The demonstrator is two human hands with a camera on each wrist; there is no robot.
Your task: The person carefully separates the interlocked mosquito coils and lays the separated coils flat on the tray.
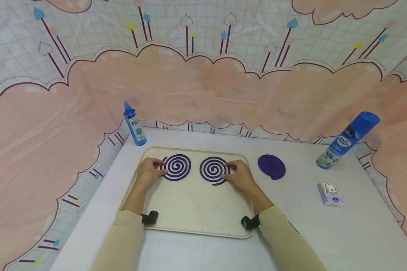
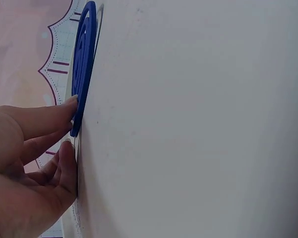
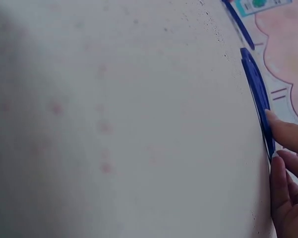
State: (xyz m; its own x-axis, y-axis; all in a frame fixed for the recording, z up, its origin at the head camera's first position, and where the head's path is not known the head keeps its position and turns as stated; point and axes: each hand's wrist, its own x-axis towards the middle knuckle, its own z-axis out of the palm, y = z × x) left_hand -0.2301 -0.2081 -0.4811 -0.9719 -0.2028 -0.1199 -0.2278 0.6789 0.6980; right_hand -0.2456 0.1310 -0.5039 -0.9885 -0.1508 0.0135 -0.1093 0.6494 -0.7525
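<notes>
Two dark-blue mosquito coils lie side by side over the cream tray. My left hand (image 1: 149,172) pinches the outer left edge of the left coil (image 1: 177,167) between thumb and fingers. In the left wrist view that coil (image 2: 84,64) appears nearly edge-on, the thumb on its face. At the outer right edge of the right coil (image 1: 214,170), my right hand (image 1: 240,174) holds the rim the same way. The right wrist view shows this coil (image 3: 257,89) edge-on close over the tray, with the thumb pressed on it.
The tray (image 1: 193,214) rests on a white table (image 1: 291,210). Right of it lies a denser, round purple coil (image 1: 272,166). Farther right are a blue spray can (image 1: 346,141) and a small lilac-and-white box (image 1: 330,194). A blue spray bottle (image 1: 135,124) stands at the back left.
</notes>
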